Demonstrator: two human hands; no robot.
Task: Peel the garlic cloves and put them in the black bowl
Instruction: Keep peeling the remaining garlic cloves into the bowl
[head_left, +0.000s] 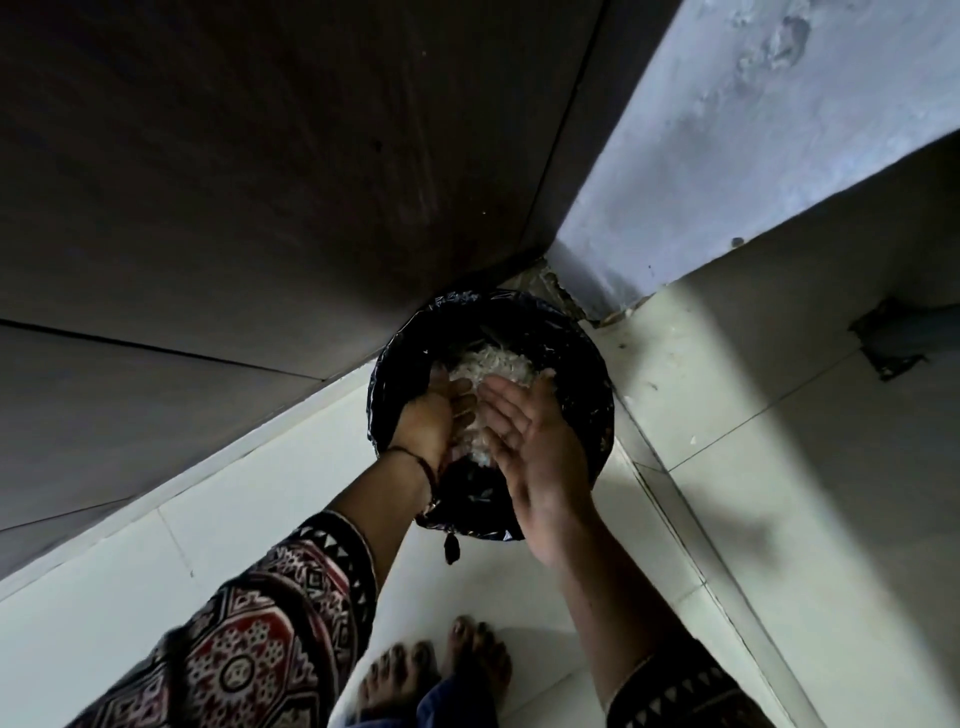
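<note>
A round black container (589, 364) lined with shiny black plastic stands on the floor in a corner. A heap of white papery garlic peels (493, 361) lies inside it. Both hands hang over its opening. My left hand (426, 421) shows its back, with the fingers curled around a clump of peels. My right hand (524, 431) faces it with the palm open and up, fingers slightly apart, and more peels sit in the gap between the two hands. No whole garlic cloves are visible.
A dark wooden panel (260, 156) rises on the left and a grey-blue wall (727, 130) on the right, meeting just behind the container. Pale floor tiles (260, 493) surround it. My bare feet (431, 670) stand just below. A few peel scraps (693, 439) lie on the tiles.
</note>
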